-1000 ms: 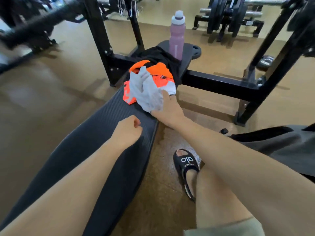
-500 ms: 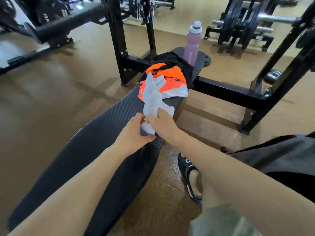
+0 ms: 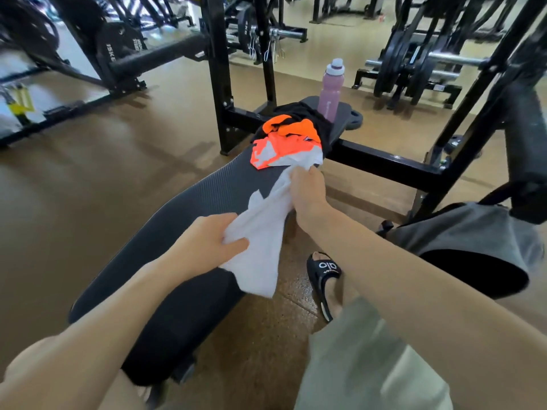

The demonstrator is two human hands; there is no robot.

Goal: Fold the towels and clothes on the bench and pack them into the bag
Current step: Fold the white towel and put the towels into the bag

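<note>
A white towel (image 3: pixel 263 232) lies stretched along the right edge of the black bench (image 3: pixel 189 208), its near end hanging off the side. My left hand (image 3: pixel 204 244) grips its near part. My right hand (image 3: pixel 307 190) holds its far end, close to the clothes pile. That pile sits farther up the bench: an orange and white garment (image 3: pixel 284 143) on top of a black garment (image 3: pixel 299 110). A grey bag (image 3: pixel 467 235) stands open on the floor to my right.
A pink water bottle (image 3: pixel 331 90) stands upright at the far end of the bench behind the pile. Black rack posts and a crossbar (image 3: pixel 381 164) frame the bench. My foot in a black slide (image 3: pixel 325 273) rests on the floor beside the bench. Weight machines fill the background.
Both hands took hold of the white towel and pulled it off the pile toward me. It now lies stretched out between my hands.
</note>
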